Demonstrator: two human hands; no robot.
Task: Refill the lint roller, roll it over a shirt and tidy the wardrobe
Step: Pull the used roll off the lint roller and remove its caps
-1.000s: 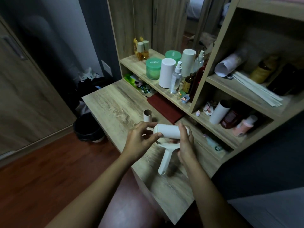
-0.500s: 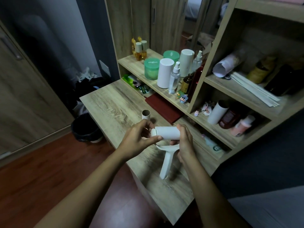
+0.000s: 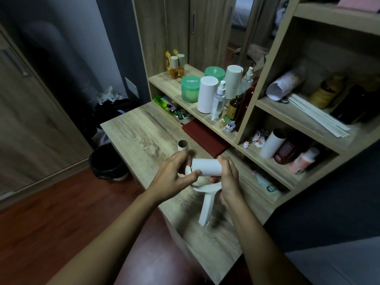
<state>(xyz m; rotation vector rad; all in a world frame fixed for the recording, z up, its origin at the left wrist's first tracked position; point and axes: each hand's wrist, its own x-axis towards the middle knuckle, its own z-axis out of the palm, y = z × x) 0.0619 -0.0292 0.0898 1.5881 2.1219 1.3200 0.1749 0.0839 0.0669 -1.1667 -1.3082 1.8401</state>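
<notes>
Looking down through the head camera, I am reading the white refill roll as lying crosswise just above the table, its long axis running left to right between the two hands. The right hand is wrapping its grip round the roll's right end, fingers curled over the top and thumb tucked beneath, right where the neck of the lint roller handle is curving in. The handle itself is hanging down and toward me, crossing the roll's axis at close to a right angle; whether its tip is touching the table I cannot tell. The left hand is closing its grip on the roll's left end, thumb and fingertips pinching at a small white flap there, and I cannot tell whether that flap is a loosened sheet edge or the roller's end piece. So the working end is pointing left, the left hand is sitting nearer to it, and the right is acting as the anchor. I am judging that any seating or peeling needs to be going along that left-right axis, with the right grip keeping the roll from turning. The empty cardboard core is standing upright on the table just behind the left hand.
</notes>
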